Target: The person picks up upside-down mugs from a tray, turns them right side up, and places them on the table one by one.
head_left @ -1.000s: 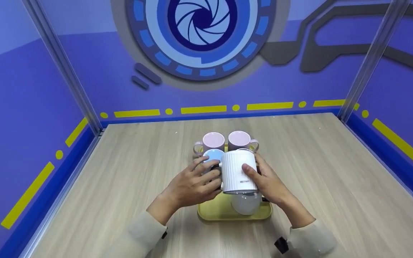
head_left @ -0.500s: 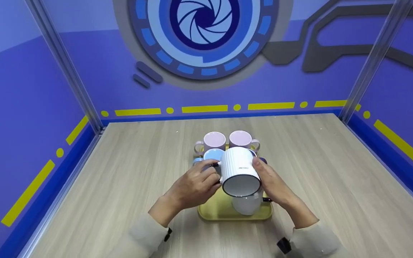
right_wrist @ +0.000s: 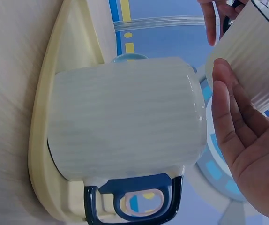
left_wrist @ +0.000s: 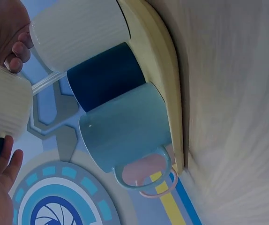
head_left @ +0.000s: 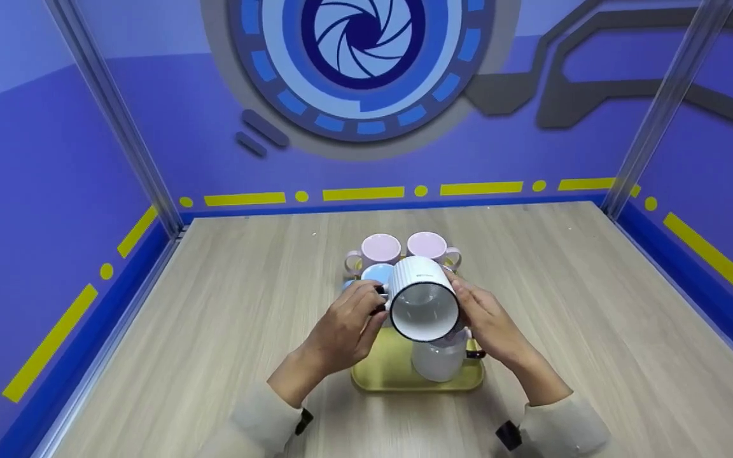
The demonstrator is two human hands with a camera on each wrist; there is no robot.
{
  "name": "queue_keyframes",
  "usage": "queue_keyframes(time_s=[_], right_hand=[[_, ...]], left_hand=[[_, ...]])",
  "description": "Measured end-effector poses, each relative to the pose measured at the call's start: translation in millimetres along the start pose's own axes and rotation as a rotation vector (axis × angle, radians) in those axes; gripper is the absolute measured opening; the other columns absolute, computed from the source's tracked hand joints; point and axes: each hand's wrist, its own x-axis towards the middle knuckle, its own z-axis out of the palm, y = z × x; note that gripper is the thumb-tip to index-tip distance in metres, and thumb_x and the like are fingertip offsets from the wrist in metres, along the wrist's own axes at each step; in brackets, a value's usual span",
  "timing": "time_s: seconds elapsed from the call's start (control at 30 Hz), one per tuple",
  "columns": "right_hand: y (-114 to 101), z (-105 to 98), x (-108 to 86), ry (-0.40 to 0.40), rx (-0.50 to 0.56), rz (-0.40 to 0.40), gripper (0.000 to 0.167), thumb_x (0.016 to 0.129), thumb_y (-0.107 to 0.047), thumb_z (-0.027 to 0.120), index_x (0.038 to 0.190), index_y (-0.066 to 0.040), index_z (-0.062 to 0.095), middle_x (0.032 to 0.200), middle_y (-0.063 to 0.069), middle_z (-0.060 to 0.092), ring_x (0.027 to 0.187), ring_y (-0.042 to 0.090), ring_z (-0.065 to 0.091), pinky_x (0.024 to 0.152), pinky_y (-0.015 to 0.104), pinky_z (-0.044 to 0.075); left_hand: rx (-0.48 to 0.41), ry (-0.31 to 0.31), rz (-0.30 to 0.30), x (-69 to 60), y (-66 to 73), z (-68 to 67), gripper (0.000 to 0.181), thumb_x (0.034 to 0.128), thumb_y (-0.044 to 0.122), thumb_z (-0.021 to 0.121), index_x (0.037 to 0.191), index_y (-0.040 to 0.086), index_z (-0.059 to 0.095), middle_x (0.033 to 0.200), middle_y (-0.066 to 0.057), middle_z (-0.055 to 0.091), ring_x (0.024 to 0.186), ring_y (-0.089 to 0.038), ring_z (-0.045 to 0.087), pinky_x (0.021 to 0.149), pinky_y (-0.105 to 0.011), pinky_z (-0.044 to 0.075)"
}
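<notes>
White mug (head_left: 424, 302) with ribbed sides and a dark rim, held in the air above the tray (head_left: 384, 380), tilted so that its mouth faces the head camera and its pale inside shows. The left hand (head_left: 339, 327) pinches the dark handle between thumb and fingers. The right hand (head_left: 490, 321) lies against the opposite side of the mug; in the right wrist view its fingers are fairly straight, touching the ribbed wall without wrapping round it.

Below the held mug, at the near right of the tray, a second mug (head_left: 436, 364), also white and ribbed, stands upside down with its dark rim on the tray. Its dark handle points to the right. Beyond it, the left wrist view shows a navy mug (left_wrist: 106, 75) and a blue mug (left_wrist: 125, 126) close beside each other on the tray, the blue one's handle turned outward. At the far end are two pink mugs, the left one (head_left: 380, 248) and the right one (head_left: 427, 245), side by side with handles pointing away from each other. The yellow tray rests on the wood-grain bench (head_left: 265, 286), with a blue-purple wall (head_left: 169, 133) behind.
</notes>
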Motion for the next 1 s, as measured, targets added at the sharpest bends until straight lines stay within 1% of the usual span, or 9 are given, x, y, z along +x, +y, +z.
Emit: queue_keyframes(time_s=[0.07,0.13,0.23,0.27,0.37,0.47,0.57,0.77,1.0], right_hand=[[0.1,-1.6,-0.4,0.018,-0.022,-0.026,0.048,0.113,-0.015,0.037,0.158,0.003,0.034,0.149,0.029,0.049,0.092,0.007,0.066,0.076,0.024,0.06],[0.6,-2.8,-1.2,0.052,-0.064,-0.051,0.049,0.108,-0.006,0.048,0.157,-0.003,0.041,0.129,0.022,0.059,0.078,0.012,0.06,0.065,0.027,0.058],[2.0,-2.7,-1.5,0.076,-0.158,-0.106,0.066,0.094,0.006,0.066,0.155,-0.011,0.048,0.112,0.01,0.056,0.091,0.018,0.059,0.073,0.027,0.058],[2.7,-2.3,-1.5,0.083,-0.193,-0.123,0.072,0.089,0.006,0.071,0.154,-0.014,0.049,0.112,0.008,0.054,0.098,0.019,0.057,0.077,0.026,0.058],[4.5,-0.6,-1.3,0.084,-0.259,-0.168,0.086,0.08,0.0,0.085,0.155,-0.019,0.048,0.132,0.006,0.049,0.113,0.02,0.056,0.089,0.028,0.057],[4.6,1.0,-0.9,0.089,-0.284,-0.192,0.093,0.075,-0.01,0.093,0.155,-0.022,0.048,0.151,0.007,0.043,0.126,0.02,0.054,0.096,0.031,0.056],[3.3,2.3,-0.8,0.098,-0.321,-0.205,0.096,0.072,-0.017,0.096,0.154,-0.023,0.048,0.158,0.007,0.044,0.131,0.021,0.054,0.099,0.031,0.054],[-0.8,4.9,-1.1,0.114,-0.352,-0.195,0.095,0.071,-0.019,0.097,0.153,-0.02,0.049,0.142,0.004,0.063,0.123,0.024,0.063,0.096,0.037,0.056],[-5.5,7.7,-3.6,0.144,-0.337,-0.147,0.088,0.074,-0.022,0.095,0.151,-0.019,0.052,0.131,0.0,0.07,0.117,0.022,0.069,0.095,0.034,0.056]], left_hand=[[-0.044,0.014,-0.039,0.7,0.9,0.4,0.013,0.109,0.015,0.049,0.107,0.004,0.055,0.102,-0.006,0.058,0.1,-0.02,0.059,0.087,-0.031,0.053],[-0.08,0.026,-0.077,1.2,1.6,0.6,0.01,0.1079,0.013,0.051,0.107,0.004,0.056,0.101,-0.006,0.058,0.094,-0.019,0.056,0.081,-0.031,0.051],[-0.112,0.033,-0.134,1.5,3.3,0.0,0.006,0.1056,0.01,0.054,0.106,0.004,0.055,0.099,-0.005,0.057,0.09,-0.016,0.054,0.076,-0.031,0.049],[-0.119,0.033,-0.152,1.6,4.0,-0.2,0.005,0.1046,0.009,0.055,0.106,0.004,0.056,0.098,-0.004,0.057,0.089,-0.016,0.054,0.075,-0.031,0.049],[-0.143,0.028,-0.202,2.0,6.3,-0.8,0.005,0.1021,0.007,0.058,0.106,0.004,0.055,0.096,-0.004,0.057,0.087,-0.015,0.054,0.074,-0.031,0.05],[-0.163,0.017,-0.241,3.1,9.3,-0.5,0.006,0.1018,0.006,0.058,0.107,0.005,0.055,0.094,-0.004,0.058,0.086,-0.012,0.054,0.074,-0.03,0.051],[-0.181,-0.003,-0.275,4.2,13.1,0.0,0.004,0.1038,0.007,0.056,0.107,0.004,0.054,0.091,-0.004,0.056,0.084,-0.011,0.052,0.071,-0.028,0.05],[-0.248,-0.03,-0.397,6.3,21.4,-2.2,0.007,0.1075,0.011,0.051,0.108,0.005,0.053,0.09,-0.002,0.054,0.081,-0.008,0.049,0.068,-0.023,0.045],[-0.312,-0.023,-0.534,13.1,24.8,-2.8,0.01,0.1101,0.016,0.046,0.105,0.008,0.051,0.085,0.004,0.049,0.075,-0.005,0.045,0.063,-0.021,0.04]])
